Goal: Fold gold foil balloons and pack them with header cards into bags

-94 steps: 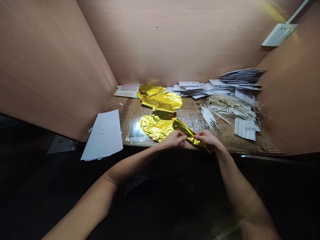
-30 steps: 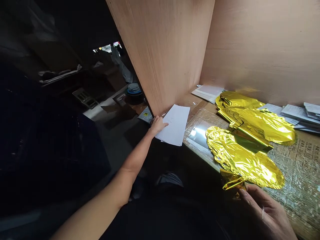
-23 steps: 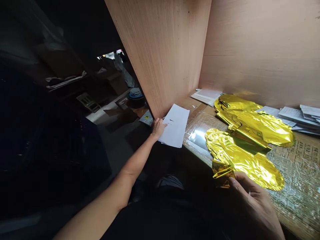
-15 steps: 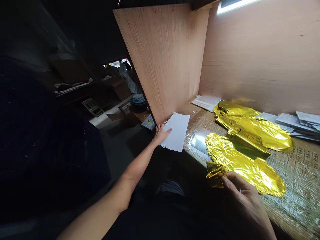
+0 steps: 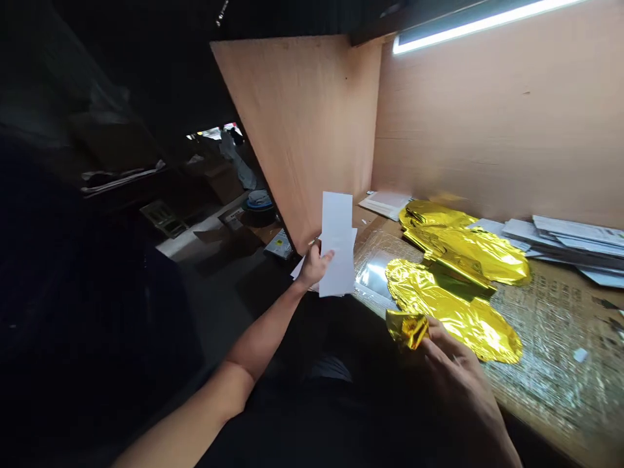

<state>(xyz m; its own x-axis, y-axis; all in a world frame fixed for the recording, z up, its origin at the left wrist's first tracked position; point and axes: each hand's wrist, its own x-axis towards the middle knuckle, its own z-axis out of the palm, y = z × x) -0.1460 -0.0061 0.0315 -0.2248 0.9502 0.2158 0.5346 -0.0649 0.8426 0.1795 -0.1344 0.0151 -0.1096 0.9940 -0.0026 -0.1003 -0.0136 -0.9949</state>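
My left hand [image 5: 315, 266] is closed on a white card [image 5: 337, 244], lifted upright off the stack of white cards [image 5: 302, 268] at the table's left corner. My right hand [image 5: 451, 364] pinches a folded gold foil balloon [image 5: 407, 327] at the table's near edge. Flat gold foil balloons [image 5: 453, 305] lie on the table just beyond it, with more gold balloons [image 5: 461, 240] behind.
A clear plastic sleeve [image 5: 373, 273] lies between the card stack and the balloons. White packets [image 5: 570, 237] pile at the back right and a white stack [image 5: 387, 203] at the back left. Wooden partitions [image 5: 312, 123] wall the table [image 5: 550, 351]. Dark clutter lies left.
My left hand reached to the card stack and has now lifted one card upright. My right hand has kept the folded gold balloon and brought it slightly left.
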